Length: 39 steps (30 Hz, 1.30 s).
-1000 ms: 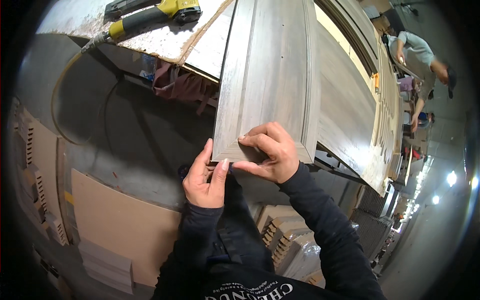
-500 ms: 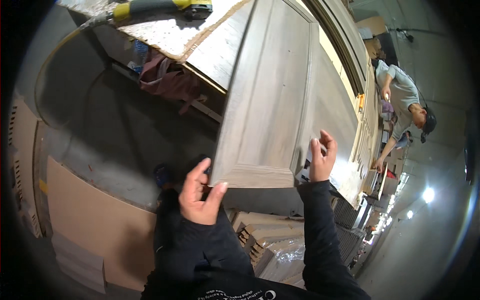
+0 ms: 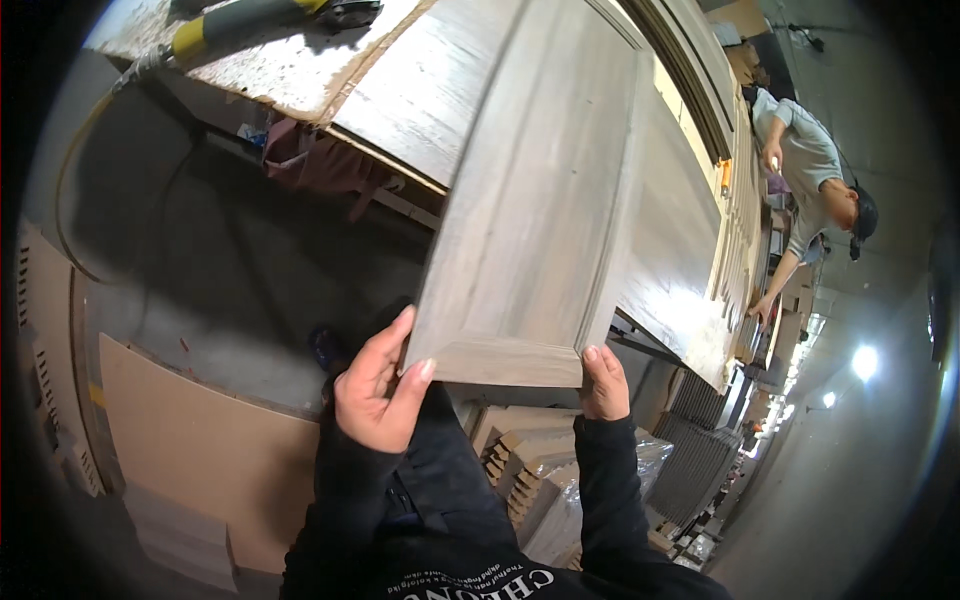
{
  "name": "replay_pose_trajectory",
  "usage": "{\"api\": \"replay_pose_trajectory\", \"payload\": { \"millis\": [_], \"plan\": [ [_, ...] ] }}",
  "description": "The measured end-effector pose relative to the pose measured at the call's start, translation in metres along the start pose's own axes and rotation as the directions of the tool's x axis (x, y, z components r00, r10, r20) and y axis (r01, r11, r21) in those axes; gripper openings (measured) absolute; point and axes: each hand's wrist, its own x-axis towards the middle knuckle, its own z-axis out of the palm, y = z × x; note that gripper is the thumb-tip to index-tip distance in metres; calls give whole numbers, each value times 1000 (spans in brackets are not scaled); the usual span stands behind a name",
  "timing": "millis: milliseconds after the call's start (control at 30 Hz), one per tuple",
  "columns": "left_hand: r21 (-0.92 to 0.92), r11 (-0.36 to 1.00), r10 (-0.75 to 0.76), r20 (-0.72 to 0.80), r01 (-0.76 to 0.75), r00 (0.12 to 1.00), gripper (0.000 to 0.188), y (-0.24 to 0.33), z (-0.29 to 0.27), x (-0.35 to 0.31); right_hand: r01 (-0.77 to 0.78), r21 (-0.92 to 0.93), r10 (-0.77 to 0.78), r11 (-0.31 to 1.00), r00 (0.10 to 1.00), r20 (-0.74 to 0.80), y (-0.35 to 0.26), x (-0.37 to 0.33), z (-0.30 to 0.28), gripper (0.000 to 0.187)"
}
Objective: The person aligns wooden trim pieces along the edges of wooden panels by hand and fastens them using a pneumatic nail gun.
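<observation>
Panel (image 3: 535,210), one in two hands (image 3: 377,400), one tool (image 3: 240,22), perhaps pneumatic

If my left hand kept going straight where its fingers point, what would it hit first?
Most likely the panel, at its near left corner, just ahead of your left hand. Thumb and fingertips may already touch it; depth is hard to judge.

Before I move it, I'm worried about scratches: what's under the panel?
Grey surfaces show on both sides of the panel, whose near end juts past them. Whatever lies directly beneath is covered, so I can't see it.
</observation>
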Motion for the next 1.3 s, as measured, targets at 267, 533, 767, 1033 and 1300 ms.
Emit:
{"api": "replay_pose_trajectory", "payload": {
  "millis": [267,533,767,1033,1300],
  "plan": [
    [106,994,6,-10,-4,1000,40,-5,23,33,427,-786,-732,448,679,-48,-34,-5,30,64],
    [8,999,-45,-41,45,998,35,-10,20,16,773,-618,-535,142,585,610,-58,25,94,68],
    [30,1000,3,-119,0,993,34,-11,22,15,786,-607,-539,118,564,625,-53,29,99,74],
    [86,996,-26,-97,35,995,29,-13,19,10,782,-615,-533,100,564,631,-49,31,100,69],
    [320,946,92,-93,-58,991,25,-10,20,12,791,-604,-555,94,546,628,-49,32,101,64]
  ]
}}
